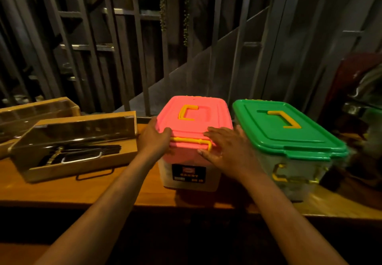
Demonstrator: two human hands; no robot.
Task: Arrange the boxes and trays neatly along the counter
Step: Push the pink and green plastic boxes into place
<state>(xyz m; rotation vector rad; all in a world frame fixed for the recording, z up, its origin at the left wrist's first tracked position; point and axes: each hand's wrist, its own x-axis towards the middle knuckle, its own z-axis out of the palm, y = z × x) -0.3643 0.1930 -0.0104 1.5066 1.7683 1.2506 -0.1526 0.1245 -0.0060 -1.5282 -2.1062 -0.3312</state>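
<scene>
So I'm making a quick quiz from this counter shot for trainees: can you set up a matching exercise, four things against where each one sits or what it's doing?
Things:
1. pink-lidded box
2. green-lidded box
3. wooden tray with dark utensils
4. left hand

Places or states:
A. farthest right on the counter
B. left of both boxes, under a clear cover
C. in the middle, with the hands on its near end
D. gripping the pink lid's near left corner

Pairs: 1-C, 2-A, 3-B, 4-D

The right hand lies flat on the pink lid's near right corner.
</scene>
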